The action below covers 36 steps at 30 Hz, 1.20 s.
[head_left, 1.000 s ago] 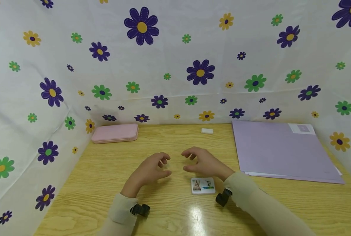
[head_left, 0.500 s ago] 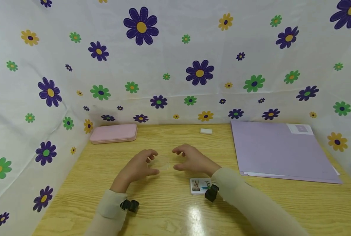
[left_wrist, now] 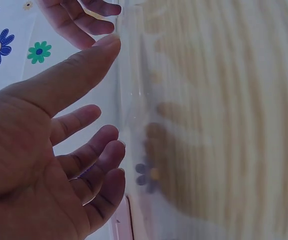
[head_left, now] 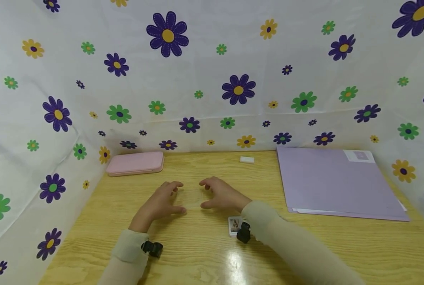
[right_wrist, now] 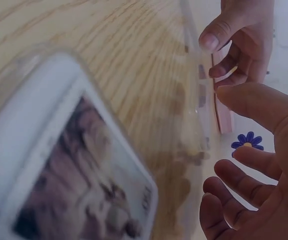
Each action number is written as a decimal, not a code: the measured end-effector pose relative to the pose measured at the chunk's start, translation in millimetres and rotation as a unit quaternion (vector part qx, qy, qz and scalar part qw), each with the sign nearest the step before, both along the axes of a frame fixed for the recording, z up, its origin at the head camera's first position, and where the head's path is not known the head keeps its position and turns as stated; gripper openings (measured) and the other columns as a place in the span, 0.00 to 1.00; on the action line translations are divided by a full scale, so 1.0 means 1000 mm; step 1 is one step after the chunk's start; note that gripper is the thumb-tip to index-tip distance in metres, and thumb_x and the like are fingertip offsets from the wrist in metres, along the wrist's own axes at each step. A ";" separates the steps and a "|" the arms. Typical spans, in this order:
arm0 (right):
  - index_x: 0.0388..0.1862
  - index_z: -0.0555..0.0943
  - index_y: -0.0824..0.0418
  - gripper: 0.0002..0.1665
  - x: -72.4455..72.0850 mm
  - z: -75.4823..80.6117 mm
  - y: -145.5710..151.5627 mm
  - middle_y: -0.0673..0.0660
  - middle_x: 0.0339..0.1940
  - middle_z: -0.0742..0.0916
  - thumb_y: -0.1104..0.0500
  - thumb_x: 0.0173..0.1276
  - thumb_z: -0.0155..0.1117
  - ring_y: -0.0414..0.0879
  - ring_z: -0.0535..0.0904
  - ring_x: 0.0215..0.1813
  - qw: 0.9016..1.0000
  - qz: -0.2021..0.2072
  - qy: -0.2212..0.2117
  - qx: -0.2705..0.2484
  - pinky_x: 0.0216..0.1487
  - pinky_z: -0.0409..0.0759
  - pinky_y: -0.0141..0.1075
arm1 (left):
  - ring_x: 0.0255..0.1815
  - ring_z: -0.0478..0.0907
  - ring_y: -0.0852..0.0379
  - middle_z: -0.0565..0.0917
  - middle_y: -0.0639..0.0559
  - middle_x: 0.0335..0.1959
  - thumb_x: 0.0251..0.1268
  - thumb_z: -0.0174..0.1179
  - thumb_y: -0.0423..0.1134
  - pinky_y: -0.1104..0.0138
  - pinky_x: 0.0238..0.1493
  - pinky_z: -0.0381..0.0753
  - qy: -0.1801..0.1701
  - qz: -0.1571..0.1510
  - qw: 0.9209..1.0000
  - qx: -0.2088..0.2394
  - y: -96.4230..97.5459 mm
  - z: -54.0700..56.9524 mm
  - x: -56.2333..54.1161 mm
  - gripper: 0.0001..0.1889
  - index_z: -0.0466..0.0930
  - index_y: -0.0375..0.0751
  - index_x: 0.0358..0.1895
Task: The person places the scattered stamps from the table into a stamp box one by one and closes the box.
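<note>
In the head view my left hand (head_left: 159,204) and right hand (head_left: 223,194) face each other low over the table, fingers loosely curved and thumbs apart. Between them lies a flat, see-through piece (head_left: 191,198), faint against the wood, with the fingertips of both hands close to its sides. The left wrist view shows my left thumb and fingers spread apart with nothing pinched. Likewise, the right wrist view has the right hand's fingers relaxed. By the right wrist lies a small clear-cased card stack (head_left: 235,225) with a picture on top, partly covered by the wrist camera and sleeve.
A pink pencil case (head_left: 135,163) lies at the back left. Toward the back right is a lilac folder (head_left: 333,182) with white sheets peeking out. A small white eraser-like block (head_left: 247,160) sits near the flowered cloth (head_left: 205,75) that walls the table.
Both hands have shifted left across the table, staying about the same way round. The right sleeve now covers part of the card stack, and more of the see-through piece shows between the hands.
</note>
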State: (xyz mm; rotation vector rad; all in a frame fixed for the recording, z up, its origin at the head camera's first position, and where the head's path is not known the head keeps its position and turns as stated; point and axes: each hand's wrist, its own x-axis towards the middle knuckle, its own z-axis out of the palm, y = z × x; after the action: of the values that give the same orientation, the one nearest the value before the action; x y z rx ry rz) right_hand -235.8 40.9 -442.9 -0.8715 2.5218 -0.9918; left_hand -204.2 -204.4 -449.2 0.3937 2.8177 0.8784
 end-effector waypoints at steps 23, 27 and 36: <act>0.63 0.77 0.62 0.37 0.001 -0.006 -0.017 0.55 0.52 0.76 0.52 0.56 0.78 0.51 0.71 0.55 0.998 0.001 0.023 0.063 0.57 0.72 0.43 | 0.54 0.71 0.48 0.72 0.45 0.53 0.49 0.78 0.40 0.50 0.60 0.70 -0.039 0.005 0.999 0.000 -0.001 -0.008 -0.003 0.37 0.74 0.42 0.66; 0.61 0.79 0.61 0.34 0.000 -0.006 -0.019 0.55 0.52 0.77 0.52 0.57 0.78 0.50 0.72 0.55 0.998 0.004 0.023 0.062 0.57 0.72 0.42 | 0.52 0.71 0.49 0.72 0.47 0.52 0.49 0.78 0.40 0.51 0.59 0.71 -0.044 0.001 0.999 0.001 -0.001 -0.008 -0.005 0.36 0.75 0.43 0.64; 0.60 0.79 0.64 0.34 -0.003 -0.003 -0.024 0.57 0.53 0.77 0.54 0.56 0.78 0.49 0.74 0.55 0.998 -0.003 0.008 0.057 0.60 0.73 0.42 | 0.52 0.72 0.50 0.74 0.47 0.51 0.48 0.78 0.37 0.52 0.58 0.72 -0.029 -0.012 1.000 0.003 -0.001 -0.004 -0.004 0.31 0.76 0.40 0.59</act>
State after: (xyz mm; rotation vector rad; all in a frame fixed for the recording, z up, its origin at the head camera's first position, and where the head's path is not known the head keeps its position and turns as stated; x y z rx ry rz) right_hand -238.4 17.3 -446.1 -0.8419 2.5680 -0.8353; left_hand -208.5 -205.8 -453.7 0.3946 2.7539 0.8786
